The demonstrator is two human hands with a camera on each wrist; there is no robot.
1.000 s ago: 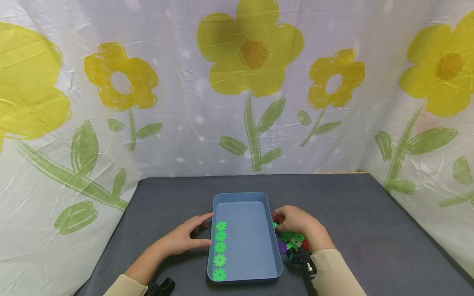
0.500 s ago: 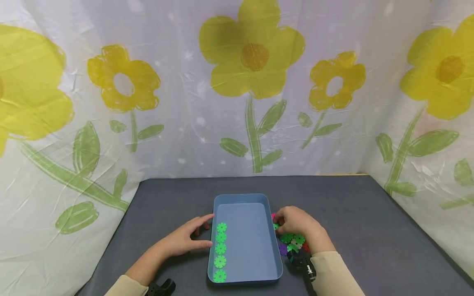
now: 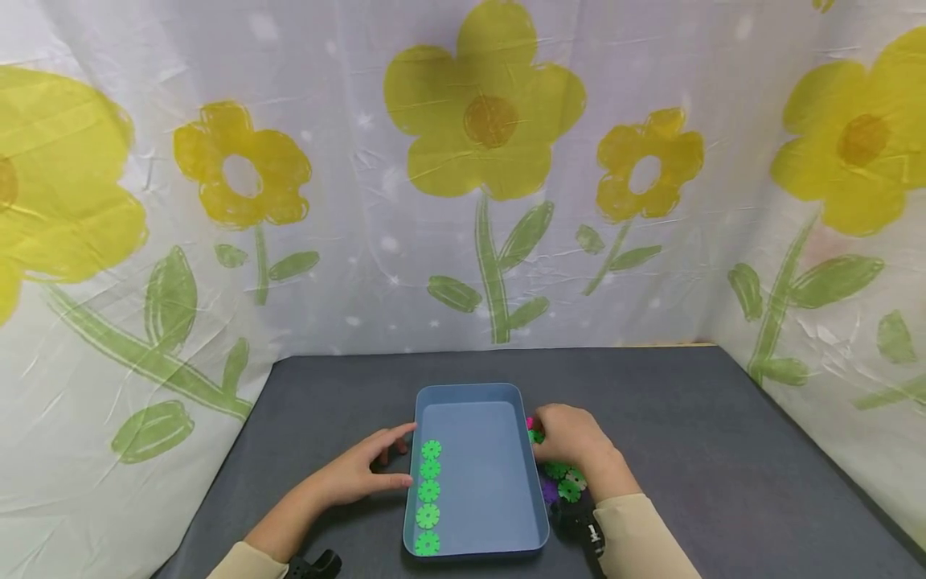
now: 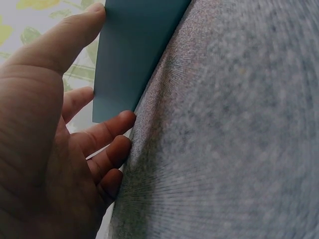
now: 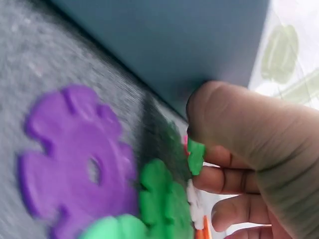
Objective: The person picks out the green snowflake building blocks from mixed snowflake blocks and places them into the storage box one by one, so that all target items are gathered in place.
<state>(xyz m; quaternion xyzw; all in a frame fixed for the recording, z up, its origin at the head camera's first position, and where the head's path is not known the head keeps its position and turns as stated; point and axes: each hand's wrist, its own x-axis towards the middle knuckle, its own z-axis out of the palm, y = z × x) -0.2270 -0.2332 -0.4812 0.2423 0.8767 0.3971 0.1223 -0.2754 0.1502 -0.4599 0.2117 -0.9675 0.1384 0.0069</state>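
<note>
A blue tray (image 3: 481,474) lies on the dark table with a column of several green notched plastic discs (image 3: 428,490) along its left inner side. My left hand (image 3: 354,470) rests against the tray's left wall, thumb and fingers spread; in the left wrist view, the fingertips touch the tray's outer side (image 4: 132,50). Beside the tray's right wall, my right hand (image 3: 575,442) reaches into a small heap of loose discs. In the right wrist view, its thumb and fingers pinch a green disc (image 5: 196,158), partly hidden by the thumb. A purple disc (image 5: 79,159) lies close by.
More green discs (image 3: 570,489) lie under and around the right hand, and a pink one (image 3: 530,422) peeks out beyond the fingers. Dark tabletop (image 3: 362,382) surrounds the tray. A flower-printed cloth (image 3: 347,241) hangs behind and at the sides.
The right hand has shifted slightly left, closer to the tray wall, with its fingers at the green disc. The left hand keeps its place on the tray. The head view has tilted a little.
</note>
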